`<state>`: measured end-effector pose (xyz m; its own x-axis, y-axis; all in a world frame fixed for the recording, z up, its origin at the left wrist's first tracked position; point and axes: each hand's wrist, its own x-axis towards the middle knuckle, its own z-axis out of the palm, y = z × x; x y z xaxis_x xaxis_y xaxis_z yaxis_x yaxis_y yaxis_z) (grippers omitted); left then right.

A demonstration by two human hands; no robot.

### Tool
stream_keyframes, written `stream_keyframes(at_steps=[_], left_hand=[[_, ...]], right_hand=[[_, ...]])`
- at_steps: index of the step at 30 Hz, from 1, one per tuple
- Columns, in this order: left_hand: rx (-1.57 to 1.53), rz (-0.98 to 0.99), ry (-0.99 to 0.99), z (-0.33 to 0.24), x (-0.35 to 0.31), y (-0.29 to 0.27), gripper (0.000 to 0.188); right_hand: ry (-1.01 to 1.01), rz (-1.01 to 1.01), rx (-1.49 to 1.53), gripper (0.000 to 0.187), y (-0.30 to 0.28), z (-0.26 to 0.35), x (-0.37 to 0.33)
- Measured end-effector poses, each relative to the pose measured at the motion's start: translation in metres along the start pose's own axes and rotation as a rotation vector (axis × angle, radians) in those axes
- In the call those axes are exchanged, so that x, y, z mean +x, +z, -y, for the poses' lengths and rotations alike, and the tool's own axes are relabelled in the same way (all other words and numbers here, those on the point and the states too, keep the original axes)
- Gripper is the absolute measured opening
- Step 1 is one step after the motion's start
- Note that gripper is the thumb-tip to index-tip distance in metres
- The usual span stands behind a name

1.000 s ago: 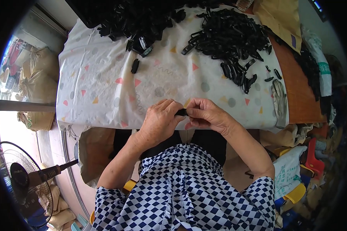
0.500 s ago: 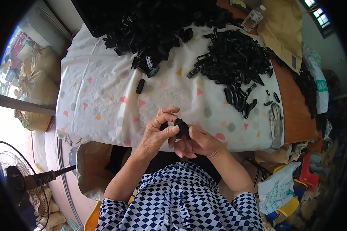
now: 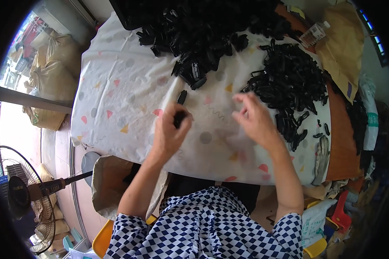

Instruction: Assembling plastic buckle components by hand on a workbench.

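Observation:
My left hand (image 3: 168,131) is curled around a black plastic part (image 3: 179,119), mostly hidden by the fingers and held above the patterned tablecloth (image 3: 129,103). Just beyond it, a single narrow black plastic piece (image 3: 182,97) lies on the cloth. My right hand (image 3: 257,121) is in the air by the left side of a heap of slim black plastic pieces (image 3: 289,75). Its fingers are apart and slightly blurred, with nothing visible in them. A larger pile of bulkier black plastic parts (image 3: 203,39) covers the far middle of the table.
A grey work glove (image 3: 322,157) and a few stray black bits lie near the right edge. Beyond the heap are a plastic bottle (image 3: 314,34) and brown paper (image 3: 341,47). An open sack (image 3: 100,190) stands below the table's left front, beside a fan (image 3: 23,194).
My hands, together on a black part before, have separated. The left now holds a black part alone; the right has moved forward and right toward the slim pieces. The view has shifted.

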<state>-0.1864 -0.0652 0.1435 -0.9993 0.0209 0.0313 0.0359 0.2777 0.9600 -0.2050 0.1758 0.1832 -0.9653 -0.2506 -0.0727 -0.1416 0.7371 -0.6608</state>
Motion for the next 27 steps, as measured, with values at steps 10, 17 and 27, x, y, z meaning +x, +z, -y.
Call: stream_keyframes(at_steps=[10, 17, 27], left_hand=[[1.052, 0.278, 0.371, -0.016, 0.054, -0.019, 0.024], [1.009, 0.262, 0.397, -0.007, 0.048, -0.019, 0.011], [-0.317, 0.498, -0.126, -0.016, -0.031, 0.046, 0.034]], right_hand=[[-0.327, -0.116, -0.771, 0.019, -0.013, -0.05, 0.046], [-0.237, -0.391, 0.096, 0.027, -0.013, -0.047, 0.014], [0.184, -0.169, 1.468, 0.01, 0.016, -0.024, -0.072]])
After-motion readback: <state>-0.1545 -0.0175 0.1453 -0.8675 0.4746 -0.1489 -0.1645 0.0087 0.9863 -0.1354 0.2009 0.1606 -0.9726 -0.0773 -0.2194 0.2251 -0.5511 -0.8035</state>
